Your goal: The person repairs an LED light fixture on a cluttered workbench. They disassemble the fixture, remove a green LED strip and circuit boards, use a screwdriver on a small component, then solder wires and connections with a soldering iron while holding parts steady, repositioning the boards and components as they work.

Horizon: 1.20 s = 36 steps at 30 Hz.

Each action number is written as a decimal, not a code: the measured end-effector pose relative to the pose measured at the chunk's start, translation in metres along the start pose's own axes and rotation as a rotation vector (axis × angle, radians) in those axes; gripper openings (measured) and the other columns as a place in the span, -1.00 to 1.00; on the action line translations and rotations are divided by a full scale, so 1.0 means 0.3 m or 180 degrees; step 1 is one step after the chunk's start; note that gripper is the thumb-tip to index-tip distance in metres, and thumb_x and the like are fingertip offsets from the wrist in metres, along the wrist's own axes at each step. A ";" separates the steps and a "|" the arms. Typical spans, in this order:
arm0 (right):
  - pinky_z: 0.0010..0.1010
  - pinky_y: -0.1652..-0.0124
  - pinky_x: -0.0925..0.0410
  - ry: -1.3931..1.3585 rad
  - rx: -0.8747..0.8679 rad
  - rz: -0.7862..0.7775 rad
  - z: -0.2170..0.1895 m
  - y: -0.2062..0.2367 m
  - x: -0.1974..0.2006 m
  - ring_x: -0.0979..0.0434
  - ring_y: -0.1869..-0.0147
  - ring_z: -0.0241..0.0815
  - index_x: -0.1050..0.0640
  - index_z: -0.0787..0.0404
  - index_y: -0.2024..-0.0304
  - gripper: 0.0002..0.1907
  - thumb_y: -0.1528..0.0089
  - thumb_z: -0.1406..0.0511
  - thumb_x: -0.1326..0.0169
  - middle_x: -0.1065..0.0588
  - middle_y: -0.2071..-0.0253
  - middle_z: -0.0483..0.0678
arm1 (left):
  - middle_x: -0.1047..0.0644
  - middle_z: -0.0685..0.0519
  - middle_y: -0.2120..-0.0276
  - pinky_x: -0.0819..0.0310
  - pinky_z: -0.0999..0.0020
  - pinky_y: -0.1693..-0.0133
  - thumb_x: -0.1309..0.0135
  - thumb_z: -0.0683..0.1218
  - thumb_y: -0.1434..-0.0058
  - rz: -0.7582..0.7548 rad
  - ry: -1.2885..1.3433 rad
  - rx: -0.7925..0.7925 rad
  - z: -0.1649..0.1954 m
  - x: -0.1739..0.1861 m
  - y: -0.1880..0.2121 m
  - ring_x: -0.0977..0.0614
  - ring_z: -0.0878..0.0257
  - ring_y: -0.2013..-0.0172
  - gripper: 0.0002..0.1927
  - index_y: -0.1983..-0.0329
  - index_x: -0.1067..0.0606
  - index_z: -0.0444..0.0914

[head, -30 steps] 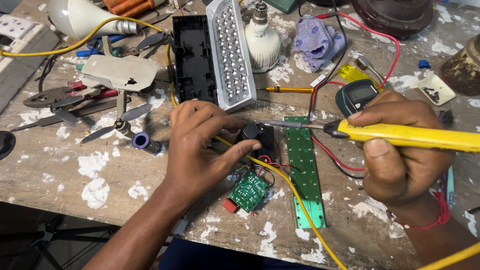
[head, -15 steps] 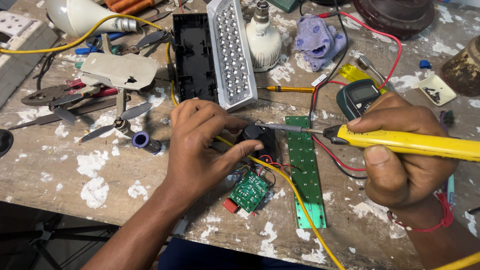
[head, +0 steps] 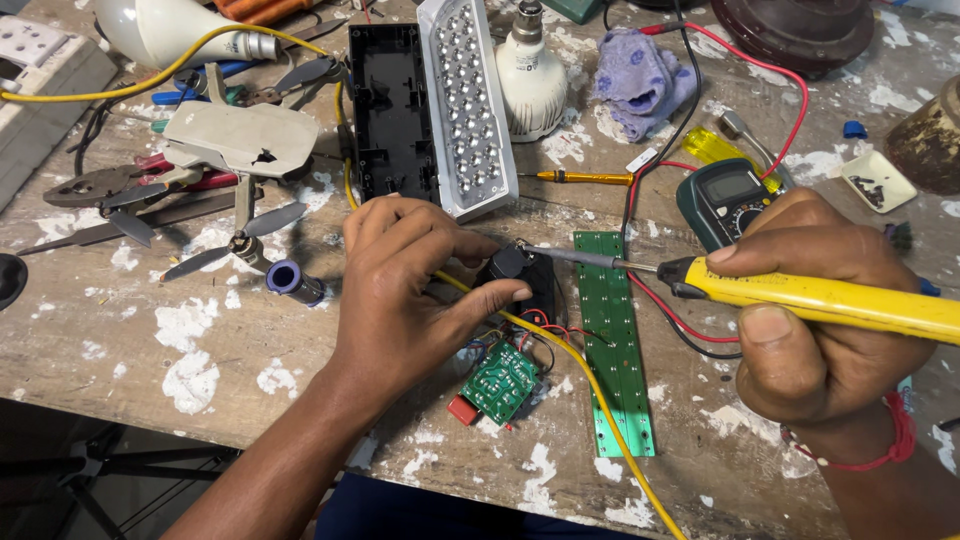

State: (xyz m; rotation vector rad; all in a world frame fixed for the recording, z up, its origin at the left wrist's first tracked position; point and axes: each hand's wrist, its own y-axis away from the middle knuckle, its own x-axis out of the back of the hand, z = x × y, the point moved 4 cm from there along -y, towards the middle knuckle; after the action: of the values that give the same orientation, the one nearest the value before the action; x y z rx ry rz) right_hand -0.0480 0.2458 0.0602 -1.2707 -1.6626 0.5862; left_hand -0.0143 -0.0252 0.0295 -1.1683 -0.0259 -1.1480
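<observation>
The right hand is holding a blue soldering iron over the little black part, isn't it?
Not quite: the head view shows the right hand holding a yellow-handled soldering iron, not a blue one. Its metal tip does reach the small black part.

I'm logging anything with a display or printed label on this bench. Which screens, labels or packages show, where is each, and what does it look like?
Multimeter: just above the right hand, dark green case, small grey rectangular screen.
White bulb: top centre, beside the LED panel, faint dark print on its body.
White tag: small rectangle by the purple cloth.
No packages show.
</observation>
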 end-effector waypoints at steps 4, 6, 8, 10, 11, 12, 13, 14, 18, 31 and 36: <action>-0.51 0.29 -0.29 0.0009 0.0075 -0.0003 -0.004 0.000 0.001 -0.45 0.34 -0.29 -0.45 0.36 0.04 -0.69 -0.40 0.19 -0.02 -0.48 0.34 -0.01 | -0.53 0.13 0.37 -0.23 0.11 -0.07 -0.47 0.11 0.03 0.0000 0.0010 0.0007 0.001 0.002 0.000 -0.52 0.13 0.14 -0.63 0.31 -0.61 -0.18; -0.50 0.27 -0.31 0.0037 0.0109 -0.0009 -0.006 0.003 0.000 -0.45 0.34 -0.28 -0.45 0.36 0.04 -0.69 -0.40 0.19 -0.02 -0.49 0.33 0.01 | -0.53 0.13 0.38 -0.23 0.11 -0.07 -0.47 0.11 0.03 -0.0002 0.0008 0.0009 0.000 0.003 0.000 -0.52 0.13 0.14 -0.63 0.32 -0.61 -0.18; -0.50 0.28 -0.31 0.0057 0.0114 -0.0015 -0.009 0.007 0.001 -0.45 0.34 -0.28 -0.45 0.35 0.04 -0.69 -0.41 0.19 -0.01 -0.50 0.31 0.02 | -0.53 0.14 0.39 -0.23 0.11 -0.07 -0.47 0.11 0.03 0.0000 0.0007 0.0023 0.000 0.003 0.000 -0.52 0.13 0.15 -0.63 0.33 -0.60 -0.18; -0.51 0.30 -0.28 0.0074 0.0145 -0.0020 -0.008 0.008 0.003 -0.45 0.33 -0.28 -0.46 0.35 0.04 -0.69 -0.41 0.19 -0.01 -0.51 0.29 0.04 | -0.53 0.14 0.39 -0.22 0.12 -0.06 -0.48 0.12 0.03 0.0010 0.0004 0.0054 -0.002 0.003 0.002 -0.52 0.14 0.16 -0.63 0.35 -0.59 -0.17; -0.51 0.30 -0.28 0.0066 0.0149 0.0002 -0.006 0.009 0.002 -0.45 0.34 -0.28 -0.46 0.36 0.04 -0.69 -0.41 0.19 -0.02 -0.51 0.30 0.03 | -0.53 0.14 0.39 -0.22 0.12 -0.06 -0.48 0.11 0.03 0.0016 -0.0008 0.0044 -0.002 0.003 0.003 -0.52 0.13 0.16 -0.63 0.35 -0.59 -0.17; -0.51 0.30 -0.28 0.0058 0.0153 0.0024 -0.003 0.010 0.002 -0.45 0.34 -0.28 -0.46 0.36 0.05 -0.68 -0.41 0.19 -0.02 -0.51 0.30 0.03 | -0.53 0.14 0.39 -0.22 0.12 -0.06 -0.48 0.11 0.04 0.0022 -0.0019 0.0033 -0.003 0.003 0.002 -0.52 0.13 0.16 -0.63 0.35 -0.59 -0.17; -0.51 0.29 -0.30 0.0035 0.0140 0.0071 0.001 0.012 0.002 -0.45 0.35 -0.28 -0.46 0.37 0.05 -0.68 -0.40 0.18 -0.03 -0.51 0.32 0.02 | -0.53 0.14 0.38 -0.22 0.11 -0.06 -0.48 0.11 0.04 0.0027 -0.0029 0.0020 -0.003 0.003 0.001 -0.52 0.13 0.16 -0.63 0.35 -0.59 -0.17; -0.51 0.29 -0.31 0.0012 0.0131 0.0106 0.005 0.014 0.003 -0.46 0.35 -0.28 -0.45 0.38 0.06 -0.68 -0.39 0.19 -0.03 -0.51 0.32 0.01 | -0.53 0.14 0.38 -0.22 0.11 -0.06 -0.48 0.10 0.03 0.0028 -0.0024 0.0017 -0.002 0.003 0.002 -0.52 0.13 0.15 -0.63 0.34 -0.59 -0.17; -0.51 0.30 -0.32 -0.0085 0.0132 0.0225 0.026 0.024 0.007 -0.46 0.37 -0.27 -0.45 0.39 0.06 -0.69 -0.38 0.21 -0.04 -0.51 0.32 0.04 | -0.53 0.14 0.39 -0.22 0.12 -0.06 -0.48 0.09 0.02 0.0029 -0.0009 0.0008 0.000 0.002 0.002 -0.52 0.14 0.16 -0.65 0.34 -0.60 -0.17; -0.53 0.36 -0.29 -0.0219 0.0109 0.0452 0.042 0.026 0.008 -0.41 0.39 -0.25 -0.44 0.42 0.09 -0.68 -0.39 0.21 -0.04 -0.48 0.34 0.08 | -0.52 0.14 0.39 -0.23 0.13 -0.05 -0.48 0.09 0.02 0.0065 -0.0009 0.0019 0.001 0.004 0.004 -0.52 0.14 0.16 -0.64 0.33 -0.60 -0.18; -0.51 0.31 -0.32 0.0012 0.0201 0.0237 0.010 0.008 0.001 -0.45 0.36 -0.26 -0.44 0.39 0.07 -0.69 -0.41 0.20 -0.02 -0.52 0.30 0.05 | -0.52 0.14 0.40 -0.22 0.12 -0.05 -0.48 0.10 0.02 0.0051 -0.0022 0.0009 0.001 0.003 0.002 -0.52 0.13 0.17 -0.64 0.34 -0.60 -0.18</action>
State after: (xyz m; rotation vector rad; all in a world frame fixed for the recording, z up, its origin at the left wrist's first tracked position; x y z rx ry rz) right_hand -0.0495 0.2475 0.0572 -1.2914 -1.5869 0.6758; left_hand -0.0133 -0.0257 0.0295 -1.1682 -0.0236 -1.1294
